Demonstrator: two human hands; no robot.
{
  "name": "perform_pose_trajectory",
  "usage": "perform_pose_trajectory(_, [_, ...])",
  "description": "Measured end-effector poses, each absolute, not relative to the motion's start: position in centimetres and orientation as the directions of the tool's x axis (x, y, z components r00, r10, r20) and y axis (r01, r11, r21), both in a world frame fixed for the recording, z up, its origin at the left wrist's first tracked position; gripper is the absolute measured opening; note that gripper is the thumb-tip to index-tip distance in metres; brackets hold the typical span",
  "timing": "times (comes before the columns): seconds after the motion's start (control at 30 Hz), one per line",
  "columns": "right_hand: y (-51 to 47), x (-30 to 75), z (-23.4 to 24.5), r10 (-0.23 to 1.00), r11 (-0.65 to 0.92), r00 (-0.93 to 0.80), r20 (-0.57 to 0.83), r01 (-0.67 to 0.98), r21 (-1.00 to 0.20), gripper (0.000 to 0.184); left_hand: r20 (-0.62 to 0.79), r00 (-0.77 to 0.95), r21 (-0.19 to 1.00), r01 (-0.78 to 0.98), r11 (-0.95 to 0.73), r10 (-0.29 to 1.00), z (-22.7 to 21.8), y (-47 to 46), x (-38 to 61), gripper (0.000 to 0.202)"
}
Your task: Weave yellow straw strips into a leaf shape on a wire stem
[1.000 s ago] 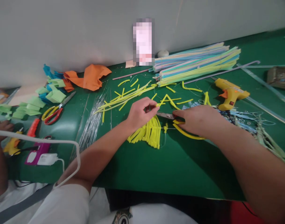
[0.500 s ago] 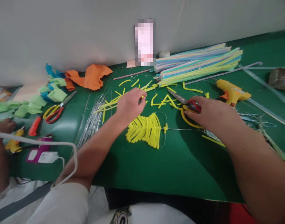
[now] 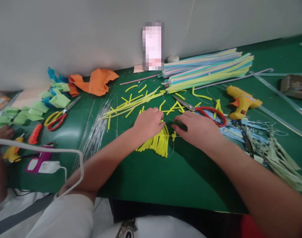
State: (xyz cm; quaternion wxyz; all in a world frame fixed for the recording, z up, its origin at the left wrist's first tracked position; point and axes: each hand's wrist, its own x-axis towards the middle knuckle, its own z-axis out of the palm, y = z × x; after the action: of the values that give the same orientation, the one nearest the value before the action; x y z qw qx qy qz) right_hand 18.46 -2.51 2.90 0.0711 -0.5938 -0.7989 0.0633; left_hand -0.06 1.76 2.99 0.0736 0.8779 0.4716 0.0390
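My left hand [image 3: 149, 123], its fingers curled, is over the upper part of a yellow fringed piece [image 3: 157, 145] made of short fuzzy strips on a thin wire. Whatever its fingertips pinch is hidden. My right hand [image 3: 197, 128] holds nothing, thumb and index finger apart, close to a small yellow knot [image 3: 174, 135] on the wire. Just behind it lie red-handled scissors [image 3: 216, 116], blades pointing left. Cut yellow pipe-cleaner pieces [image 3: 179, 106] are scattered beyond both hands, and longer yellow stems [image 3: 131, 106] lie to the left.
A bundle of pastel pipe cleaners [image 3: 210, 69] lies at the back, near a blurred upright screen [image 3: 152, 46]. On the right are a yellow glue gun [image 3: 243, 100] and tassels [image 3: 277, 155]. Thin wires [image 3: 96, 132], other scissors [image 3: 58, 119] and another person's hand [image 3: 3, 132] are leftward.
My right hand has let go of the red-handled scissors, now on the table, and moved left toward the yellow knot. My left hand has come down and right over the fringed piece.
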Motion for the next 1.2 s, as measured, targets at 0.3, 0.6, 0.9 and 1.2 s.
perform_pose_trajectory(0.3, [-1.8,17.9,2.2,0.95,0.268,-0.296,-0.098,0.936,-0.227,0.026,-0.082,0.506,0.502,0.765,-0.403,0.858,2.9,2.3,-0.3,0.006])
perform_pose_trajectory(0.6, [-2.2,17.9,2.4,0.994,0.097,-0.106,0.026,0.752,-0.652,0.015,-0.107,0.569,0.636,0.669,-0.384,0.816,4.5,2.1,-0.6,0.019])
perform_pose_trajectory(0.9, [-2.8,18.0,2.5,0.992,0.122,-0.096,0.078,0.624,-0.772,0.011,-0.143,0.544,0.634,0.692,-0.346,0.827,6.2,1.5,-0.6,0.008])
perform_pose_trajectory(1.2, [-2.7,18.2,2.8,0.998,0.026,-0.068,-0.006,0.468,-0.884,0.01,-0.091,0.588,0.642,0.652,-0.404,0.804,6.6,1.4,-0.8,0.016])
